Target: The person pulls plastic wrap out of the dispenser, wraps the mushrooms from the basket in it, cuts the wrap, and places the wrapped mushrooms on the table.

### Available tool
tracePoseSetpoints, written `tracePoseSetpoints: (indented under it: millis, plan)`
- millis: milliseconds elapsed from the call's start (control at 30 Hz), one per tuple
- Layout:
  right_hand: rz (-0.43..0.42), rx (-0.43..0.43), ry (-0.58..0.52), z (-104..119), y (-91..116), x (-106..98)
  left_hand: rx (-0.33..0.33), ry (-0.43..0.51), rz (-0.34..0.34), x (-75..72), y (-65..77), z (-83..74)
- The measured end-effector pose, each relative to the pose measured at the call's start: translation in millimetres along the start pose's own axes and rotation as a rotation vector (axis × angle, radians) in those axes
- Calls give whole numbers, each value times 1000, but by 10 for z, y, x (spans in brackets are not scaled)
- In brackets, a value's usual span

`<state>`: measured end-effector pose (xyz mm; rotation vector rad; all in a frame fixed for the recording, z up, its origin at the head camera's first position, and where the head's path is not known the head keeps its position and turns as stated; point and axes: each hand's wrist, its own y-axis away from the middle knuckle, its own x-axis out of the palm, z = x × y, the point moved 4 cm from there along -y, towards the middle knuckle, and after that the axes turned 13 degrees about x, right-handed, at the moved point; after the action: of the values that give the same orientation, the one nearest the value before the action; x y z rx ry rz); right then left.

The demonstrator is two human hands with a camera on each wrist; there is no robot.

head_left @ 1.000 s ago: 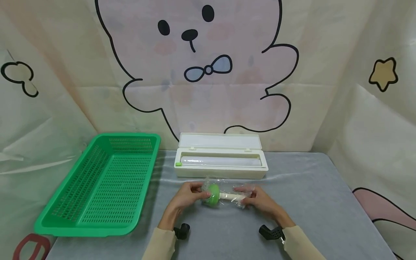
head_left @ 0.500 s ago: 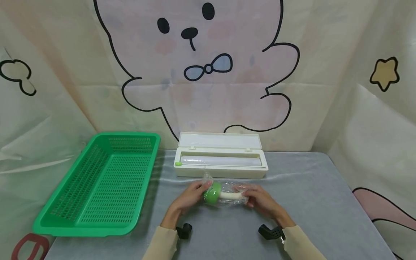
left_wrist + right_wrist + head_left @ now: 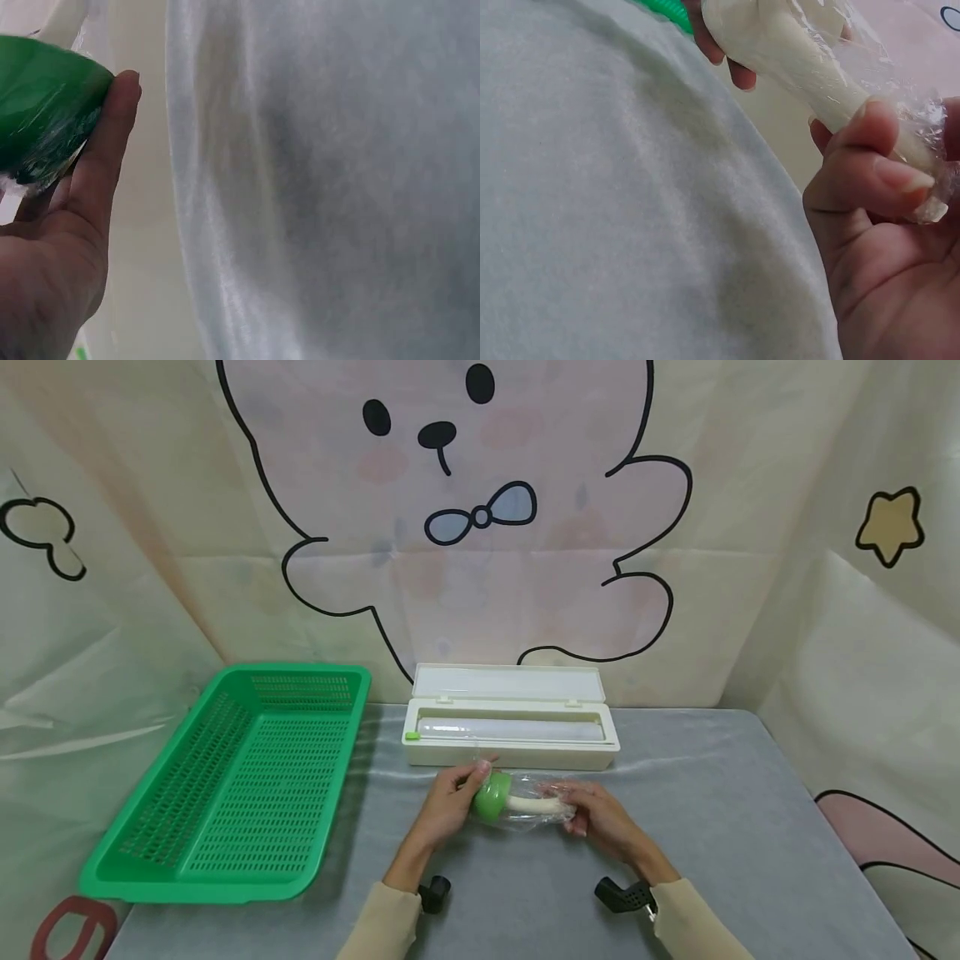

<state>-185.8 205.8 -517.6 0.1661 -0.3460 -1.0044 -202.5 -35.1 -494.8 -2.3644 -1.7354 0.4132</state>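
- The right hand [image 3: 600,820] grips the cream stem of a toy mushroom [image 3: 510,802]; in the right wrist view its fingers [image 3: 870,161] are curled round the stem end, pinching the cling film [image 3: 900,90] against it.
- The left hand [image 3: 450,802] cups the mushroom's green cap, with the fingers [image 3: 112,135] curled along the cap's edge and the film caught under them.
- The mushroom lies on its side, held low over the grey table [image 3: 712,827], just in front of the cling-film dispenser box [image 3: 510,731], cap toward the basket side.
- To do this wrapping well, I judge the film should be pulled snug along the stem and the loose tail at the right fingertips folded flat, while the left hand keeps the cap from rolling; too loose a hold would likely let the film spring open.
- The dispenser box stands open behind the mushroom, lid raised, with the film roll inside.
- The green perforated basket [image 3: 225,793] sits to the left of the dispenser box, well apart from the hands.
- Count: two hands, one mushroom, one sheet of film round it, one dispenser box, one basket.
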Motion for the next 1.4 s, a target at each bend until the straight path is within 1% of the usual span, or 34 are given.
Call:
tracePoseSetpoints:
  millis: [67, 133, 200, 267, 367, 467, 567, 667, 733, 833, 967, 1033, 1133, 1233, 1300, 1400]
  plan:
    - [1, -2, -6, 11, -3, 7, 29, -78, 11, 3, 0, -26]
    - [3, -8, -14, 28, -3, 14, 40, -147, 37, 19, 6, -58]
    - [12, -20, -22, 50, -4, 24, 44, -199, 80, 41, 17, -87]
    - [18, -34, -16, 74, -9, 39, 45, -253, 143, 61, 30, -115]
    - [20, -51, 15, 99, -13, 56, 60, -311, 230, 82, 40, -152]
    - [20, -66, 21, 100, -9, 56, 55, -332, 277, 91, 39, -163]
    - [39, -85, 25, 109, -14, 76, 35, -323, 265, 91, 27, -167]
    - [62, -99, 32, 129, -32, 116, 24, -299, 211, 80, 16, -173]
    - [61, -105, 52, 148, -45, 143, 16, -293, 171, 73, 5, -169]
    - [20, -111, 151, 170, -52, 181, 1, -293, 123, 59, -7, -156]
    - [-54, -124, 336, 169, -70, 222, -35, -287, 92, 40, -15, -124]
    - [-59, -135, 369, 159, -84, 234, -39, -268, 85, 34, -18, -118]
    - [-45, -154, 356, 143, -105, 238, -39, -239, 83, 32, -21, -122]
    - [-44, -137, 306, 122, -123, 223, -14, -235, 94, 46, -18, -145]
    - [-59, -112, 278, 109, -133, 209, -3, -246, 107, 59, -14, -156]
    - [-83, -99, 272, 104, -140, 206, -29, -278, 87, 61, -11, -144]
